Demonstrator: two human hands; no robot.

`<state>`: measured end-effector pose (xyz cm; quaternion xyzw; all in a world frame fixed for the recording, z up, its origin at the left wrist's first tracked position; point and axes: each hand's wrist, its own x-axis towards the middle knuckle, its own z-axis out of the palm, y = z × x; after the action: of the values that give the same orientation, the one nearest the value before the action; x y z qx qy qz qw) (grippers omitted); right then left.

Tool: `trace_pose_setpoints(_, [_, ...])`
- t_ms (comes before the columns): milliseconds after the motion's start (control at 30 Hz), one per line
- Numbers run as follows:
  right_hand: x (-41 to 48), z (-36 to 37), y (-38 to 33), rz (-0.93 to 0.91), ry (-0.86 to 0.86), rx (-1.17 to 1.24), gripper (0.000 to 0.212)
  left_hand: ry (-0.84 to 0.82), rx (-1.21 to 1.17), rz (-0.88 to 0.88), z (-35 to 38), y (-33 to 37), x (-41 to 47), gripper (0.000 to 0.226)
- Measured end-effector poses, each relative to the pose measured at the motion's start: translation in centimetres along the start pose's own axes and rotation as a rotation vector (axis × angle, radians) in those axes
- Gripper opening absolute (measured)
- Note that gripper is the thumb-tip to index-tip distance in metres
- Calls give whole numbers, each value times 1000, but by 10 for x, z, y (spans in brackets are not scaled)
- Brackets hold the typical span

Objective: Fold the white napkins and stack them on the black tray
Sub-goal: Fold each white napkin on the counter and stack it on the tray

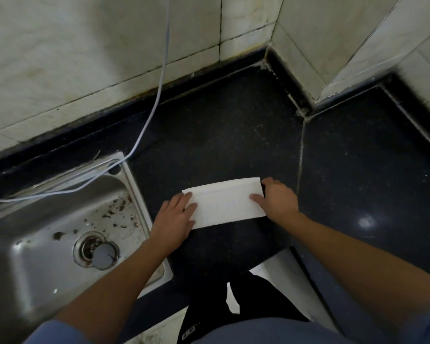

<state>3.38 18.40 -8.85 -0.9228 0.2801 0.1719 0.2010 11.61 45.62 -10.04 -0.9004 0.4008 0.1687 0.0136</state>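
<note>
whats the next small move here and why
Probably fold the right end over to the left: the white paper napkin lies as a long folded strip on the black stone counter, left hand pressing one end, right hand at the other.

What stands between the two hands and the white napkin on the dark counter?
Nothing visible. The left hand rests on the left end of the napkin, the right hand on its right end. No tray is in view.
</note>
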Motion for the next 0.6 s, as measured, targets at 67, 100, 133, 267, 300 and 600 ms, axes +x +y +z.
trace_pose_setpoints(67, [3, 7, -10, 108, -22, 59, 49, -92, 30, -22, -4, -3, 6, 55])
trace_pose_setpoints(100, [3, 8, -14, 174, -28, 127, 47, -113, 35, -41, -4, -4, 7, 56])
trace_pose_setpoints(133, [4, 9, -16, 233, -34, 202, 44, -120, 39, -52, -5, -5, 7, 56])
trace_pose_setpoints(267, [7, 1, -21, 383, -76, 496, 25, -110, -12, -59, -4, -3, 4, 55])
trace_pose_setpoints(300, [8, -2, -23, 442, -91, 610, 23, -110, -11, -58, -4, -2, 4, 55])
trace_pose_setpoints(600, [5, -32, -54, 370, -262, 902, 9, 17, -80, -51, -6, -9, -5, 38])
